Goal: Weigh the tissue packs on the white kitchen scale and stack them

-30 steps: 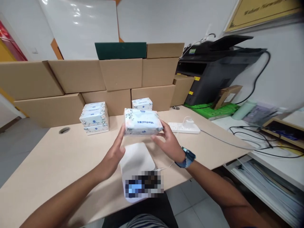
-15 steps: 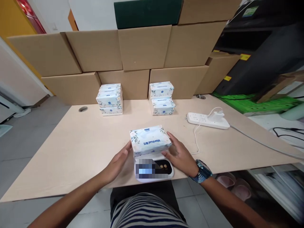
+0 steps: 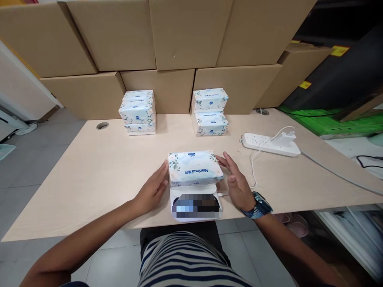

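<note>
Tissue pack (image 3: 194, 168): soft white pkg w/ leaf print and blue lettering, lying flat on top of a small white scale (image 3: 195, 190). The scale sits at the near edge of the surface (image 3: 104, 171), centred in front of the person; its display is blurred and not readable.

L hand (image 3: 152, 189): open, fingers straight and together, palm facing the pack's left side. Fingertips just beside the pack's corner; can't tell if touching. Holds nothing.

R hand (image 3: 236, 181): open, fingers loosely spread, palm facing the pack's right side. Fingertips near the far-right corner, contact unclear. Holds nothing. Watch (image 3: 260, 205) w/ blue strap on that wrist.

A thin white cable (image 3: 253, 167) runs from the scale's right side past the R hand toward a white power strip (image 3: 269, 143), further right on the surface, w/ a white charger (image 3: 285, 138) plugged in.

Far side of the surface: a stack of three like packs (image 3: 138, 111) at left and a stack of two (image 3: 211, 111) at right, both against a wall of cardboard boxes (image 3: 179, 36). Cable hole (image 3: 102, 126) left of the three-stack.
</note>
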`<state>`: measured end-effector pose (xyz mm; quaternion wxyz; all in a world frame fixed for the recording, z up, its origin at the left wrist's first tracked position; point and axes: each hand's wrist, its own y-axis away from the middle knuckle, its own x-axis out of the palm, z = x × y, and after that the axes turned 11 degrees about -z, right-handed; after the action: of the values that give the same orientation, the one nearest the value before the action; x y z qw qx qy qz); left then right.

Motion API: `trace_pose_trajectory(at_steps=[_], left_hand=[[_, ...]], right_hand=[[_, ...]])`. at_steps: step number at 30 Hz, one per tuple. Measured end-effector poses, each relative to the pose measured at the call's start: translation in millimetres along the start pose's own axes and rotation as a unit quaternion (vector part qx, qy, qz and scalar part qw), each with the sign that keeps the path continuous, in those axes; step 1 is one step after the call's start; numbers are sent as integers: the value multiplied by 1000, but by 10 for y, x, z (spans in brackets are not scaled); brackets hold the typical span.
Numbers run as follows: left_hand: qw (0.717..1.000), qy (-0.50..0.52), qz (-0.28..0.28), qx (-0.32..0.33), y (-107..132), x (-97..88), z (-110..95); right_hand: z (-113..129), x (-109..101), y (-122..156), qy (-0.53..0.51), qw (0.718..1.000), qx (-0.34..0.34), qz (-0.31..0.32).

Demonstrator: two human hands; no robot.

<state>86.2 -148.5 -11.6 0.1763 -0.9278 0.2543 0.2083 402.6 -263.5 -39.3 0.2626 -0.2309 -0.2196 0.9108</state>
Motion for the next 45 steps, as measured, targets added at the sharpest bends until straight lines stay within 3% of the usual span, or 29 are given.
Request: trace_pose_trajectory(at_steps=[5,11,14,21,32,38,45], left_hand=[[999,-6,-26,-35,14,44,118],[993,77,-33,-86,-37,50,102],[992,71,-46,-98,-72,40,79],[995,3,-88,-43,-77,11,129],[997,-44,-56,32,-41,-5,128],[998,-39,-42,35,-15,-56,83],[996,-10,-70,55,-2,-66,87]], right_hand=[[-24,55,113,-101,991,80,-24],[-57,46,206,-142,976,104,-130],[-49,48,178,-127,975,110,-148],[-24,72,176,-93,983,118,-102],[37,154,310,-128,984,126,3],[90,154,301,-149,977,155,7],[99,167,302,-164,968,190,-11]])
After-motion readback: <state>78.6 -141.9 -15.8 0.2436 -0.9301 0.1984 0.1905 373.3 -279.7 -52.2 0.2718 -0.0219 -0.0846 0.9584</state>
